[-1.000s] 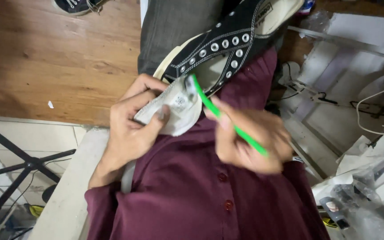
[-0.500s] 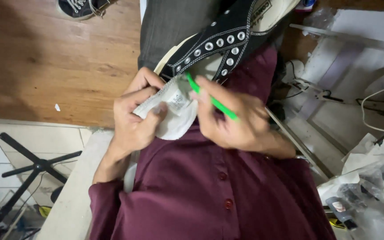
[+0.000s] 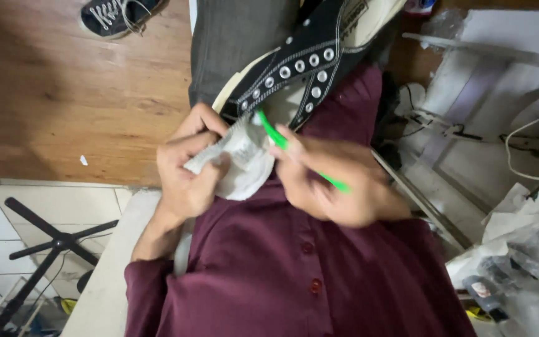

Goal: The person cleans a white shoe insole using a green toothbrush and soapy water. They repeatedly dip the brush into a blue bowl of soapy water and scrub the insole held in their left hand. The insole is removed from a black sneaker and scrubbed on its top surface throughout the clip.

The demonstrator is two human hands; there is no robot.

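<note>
left hand is closed on the white tongue of a black high-top sneaker, fingers curled over the tongue's edge and folding it out toward the body. right hand is closed around a green toothbrush, pinched between thumb and fingers; the brush head sits at the tongue's base, just beside the left fingertips. the sneaker lies across the lap, on grey trousers and a maroon shirt, laces out, eyelets bare. wooden floor to the left, a second dark sneaker on it, well apart. black stand on the tiles below. white boards and cables clutter the right.
</note>
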